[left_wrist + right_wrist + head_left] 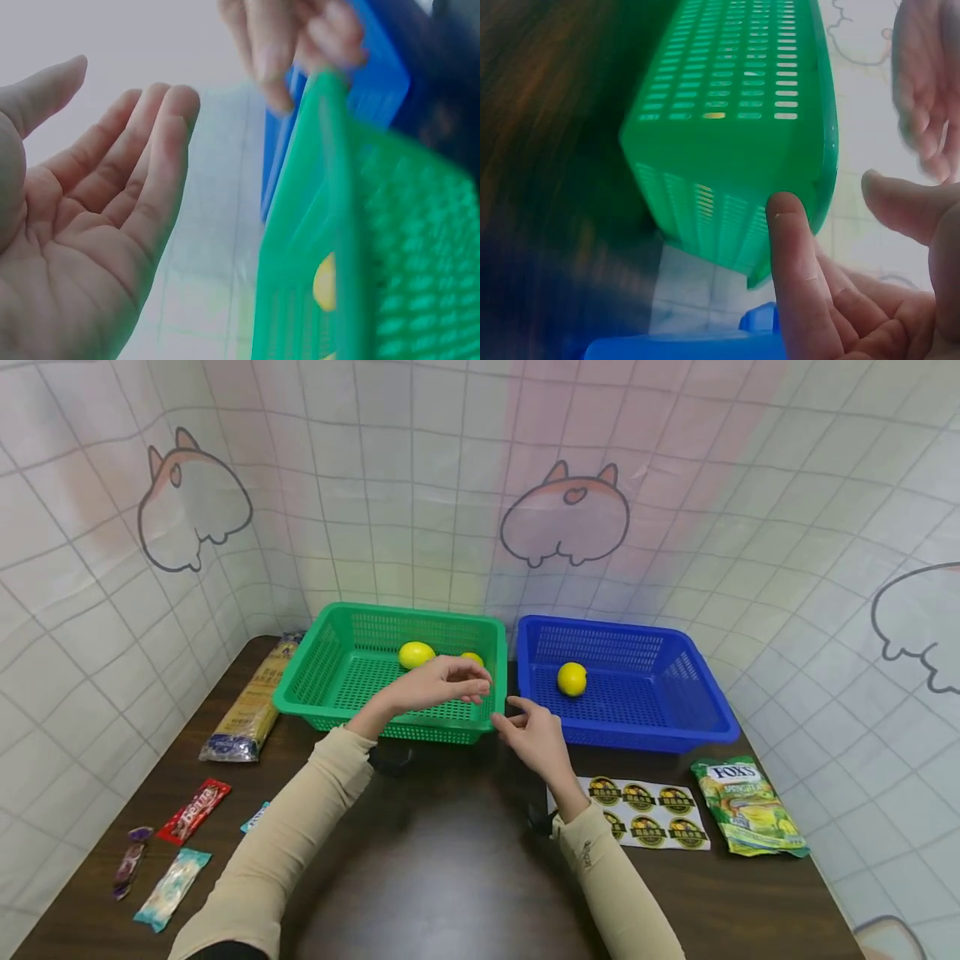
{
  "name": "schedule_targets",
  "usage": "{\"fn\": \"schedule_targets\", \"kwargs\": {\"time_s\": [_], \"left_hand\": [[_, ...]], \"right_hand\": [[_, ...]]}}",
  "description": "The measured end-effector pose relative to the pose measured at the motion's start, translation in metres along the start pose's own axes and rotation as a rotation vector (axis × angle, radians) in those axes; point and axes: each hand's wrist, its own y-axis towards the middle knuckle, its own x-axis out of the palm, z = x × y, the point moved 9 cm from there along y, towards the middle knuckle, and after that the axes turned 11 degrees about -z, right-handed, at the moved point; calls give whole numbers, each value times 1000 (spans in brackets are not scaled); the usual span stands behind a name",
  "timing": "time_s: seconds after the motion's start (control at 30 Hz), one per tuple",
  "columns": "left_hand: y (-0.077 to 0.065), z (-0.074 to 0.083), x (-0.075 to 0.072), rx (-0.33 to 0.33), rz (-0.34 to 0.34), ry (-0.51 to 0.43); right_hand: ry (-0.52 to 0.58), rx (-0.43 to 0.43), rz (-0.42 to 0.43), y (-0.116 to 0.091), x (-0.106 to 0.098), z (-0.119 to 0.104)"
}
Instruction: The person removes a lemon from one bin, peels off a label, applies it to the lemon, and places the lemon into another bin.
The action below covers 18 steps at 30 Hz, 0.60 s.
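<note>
My left hand [442, 683] hovers over the front right part of the green basket [390, 720], its fingers loosely extended and the palm bare in the left wrist view. My right hand [536, 739] is at that basket's front right corner, by the gap between the two baskets, thumb and fingers apart and holding nothing. Whether it touches the rim I cannot tell. Inside the green basket lie one lemon [416, 654] and a second yellow fruit [472, 657], partly hidden behind my left hand. Another lemon [572, 679] sits in the blue basket [637, 739].
A noodle pack [251, 710] lies left of the green basket. Nearer are a red wrapped bar [195, 811], a purple candy [130, 862], a pale blue packet [173, 889] and a partly covered packet [256, 817]. At right lie a sticker sheet [649, 812] and a green FOX'S bag [750, 806].
</note>
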Motion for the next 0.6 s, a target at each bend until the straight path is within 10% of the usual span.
{"fn": "schedule_targets", "kwargs": {"time_s": [0.6], "left_hand": [[47, -57, -85, -178, 239, -43]], "right_hand": [[55, 13, -7, 9, 6, 4]]}}
